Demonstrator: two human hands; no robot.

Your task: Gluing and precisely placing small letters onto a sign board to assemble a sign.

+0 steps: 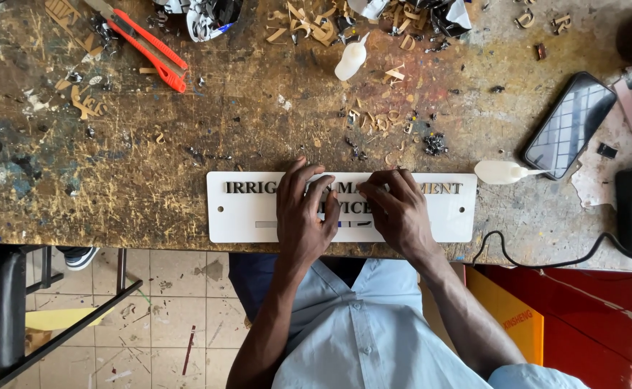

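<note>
While pressed flat near the front edge of the scarred, paint-stained wooden tabletop (150, 166), white rectangular plastic sign plate with raised dark letters (244, 209) lying lengthwise, both hands on its middle. Left hand (303, 216) spread, palm down, fingers apart, clamped on nothing. Right hand (400, 212) just beside, fingertips (370, 193) pinched together on a small letter. Small white squeeze bottle (501, 171) touching plate's right end; black phone (569, 124) near; red utility knife (150, 49) well apart, top left.

Single head view — straight down, fairly near, over the workbench (150, 166) edge.
</note>
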